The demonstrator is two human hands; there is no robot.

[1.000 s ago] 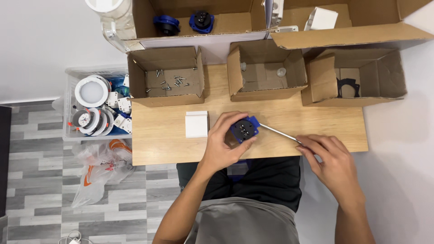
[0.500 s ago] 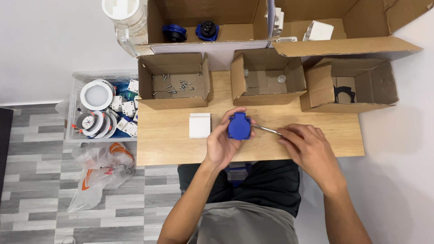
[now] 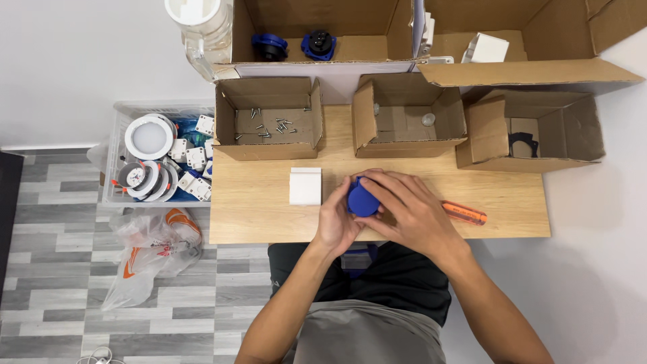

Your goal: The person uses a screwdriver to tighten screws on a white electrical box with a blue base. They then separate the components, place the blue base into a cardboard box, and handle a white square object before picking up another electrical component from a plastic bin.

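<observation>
Where both hands (image 3: 377, 212) meet, round blue plastic cap (image 3: 362, 200)

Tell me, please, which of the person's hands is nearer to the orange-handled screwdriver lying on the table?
Right. The right hand lies just beside the screwdriver, its handle emerging from behind it; the left hand is farther off, beyond the blue round part.

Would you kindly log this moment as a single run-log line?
left hand: grips blue round part | right hand: on the part | orange-handled screwdriver: lying on wooden table | white block: beside hands
</observation>
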